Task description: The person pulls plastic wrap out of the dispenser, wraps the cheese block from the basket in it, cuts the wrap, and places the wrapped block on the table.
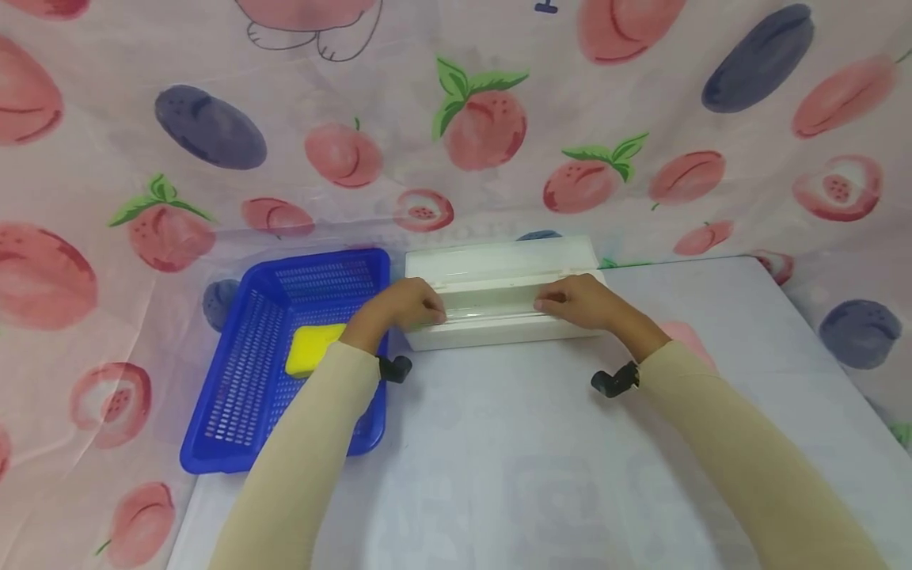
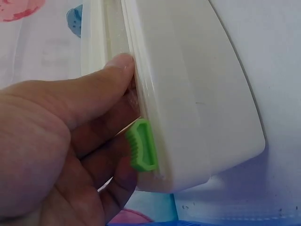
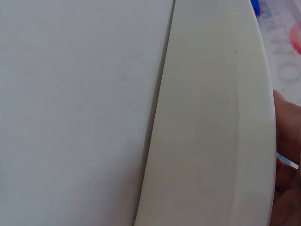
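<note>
Here, left hand [image 1: 415, 304] and right hand [image 1: 580, 301] pinch clear film [image 1: 492, 304], white box [image 1: 502, 334] beneath.

A white-covered counter [image 1: 492, 443] carries a blue basket [image 1: 221, 459] at left, a white box [image 1: 499, 336] far, a pink item [image 1: 685, 339] right.

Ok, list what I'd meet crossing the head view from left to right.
Yellow sponge inside the blue basket, left hand at the white box, right hand at the same box, partly hidden pink item.

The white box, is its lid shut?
No, the lid stands open at the back, so the inside of the white box shows.
</note>
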Motion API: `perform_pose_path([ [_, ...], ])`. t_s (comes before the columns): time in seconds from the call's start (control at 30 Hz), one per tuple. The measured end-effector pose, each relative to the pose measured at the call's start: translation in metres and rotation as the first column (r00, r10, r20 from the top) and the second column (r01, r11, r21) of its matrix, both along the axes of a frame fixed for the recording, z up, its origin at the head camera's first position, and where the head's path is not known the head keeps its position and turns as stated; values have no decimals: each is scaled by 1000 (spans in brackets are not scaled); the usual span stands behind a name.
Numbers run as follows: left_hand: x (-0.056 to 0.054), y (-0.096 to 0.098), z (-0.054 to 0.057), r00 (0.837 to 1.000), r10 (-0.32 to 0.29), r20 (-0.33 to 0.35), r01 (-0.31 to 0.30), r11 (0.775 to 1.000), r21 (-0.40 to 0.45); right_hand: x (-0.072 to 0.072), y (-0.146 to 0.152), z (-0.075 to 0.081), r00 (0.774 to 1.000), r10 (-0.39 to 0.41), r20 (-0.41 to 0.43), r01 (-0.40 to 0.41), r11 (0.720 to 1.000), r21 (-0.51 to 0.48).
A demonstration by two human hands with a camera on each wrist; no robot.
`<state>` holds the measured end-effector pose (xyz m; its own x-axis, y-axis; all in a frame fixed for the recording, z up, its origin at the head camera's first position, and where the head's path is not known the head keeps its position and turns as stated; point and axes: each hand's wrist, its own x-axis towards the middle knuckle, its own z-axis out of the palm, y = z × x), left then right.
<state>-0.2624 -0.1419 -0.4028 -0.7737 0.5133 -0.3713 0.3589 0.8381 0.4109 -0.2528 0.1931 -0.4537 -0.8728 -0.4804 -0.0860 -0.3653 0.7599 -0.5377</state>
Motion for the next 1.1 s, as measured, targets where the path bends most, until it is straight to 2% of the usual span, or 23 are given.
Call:
perform_pose_path([
  [0.2, -2, 0, -2, 999, -9, -53, 12, 998, 62, -1, 1, -2, 999, -39, -3, 39, 999, -11],
  [0.33, 1, 0, -2, 997, 42, -61, -34, 991, 128, 1, -1, -1, 998, -58, 40, 58, 998, 7],
  [0.4, 3, 0, -1, 996, 73, -54, -63, 985, 158, 2, 0, 0, 998, -49, 29, 48, 999, 23],
  [0.63, 9, 2, 7, 987, 127, -97, -97, 959, 266, 5, 13, 6, 990, 19, -141, -11, 999, 51],
  [0.73, 12, 3, 13, 981, 166, -101, -127, 941, 314, 8, 20, 6, 979, 5, -204, 6, 999, 53],
  [0.93, 15, 4, 21, 970, 216, -113, -161, 915, 369, 15, 25, 10, 925, -68, -375, 73, 997, -1],
  [1.03, 17, 2, 24, 961, 244, -127, -177, 902, 393, 19, 24, 14, 904, -98, -416, 89, 995, -42],
  [1.1, 18, 1, 25, 955, 267, -132, -192, 891, 412, 22, 22, 18, 899, -103, -426, 79, 994, -73],
])
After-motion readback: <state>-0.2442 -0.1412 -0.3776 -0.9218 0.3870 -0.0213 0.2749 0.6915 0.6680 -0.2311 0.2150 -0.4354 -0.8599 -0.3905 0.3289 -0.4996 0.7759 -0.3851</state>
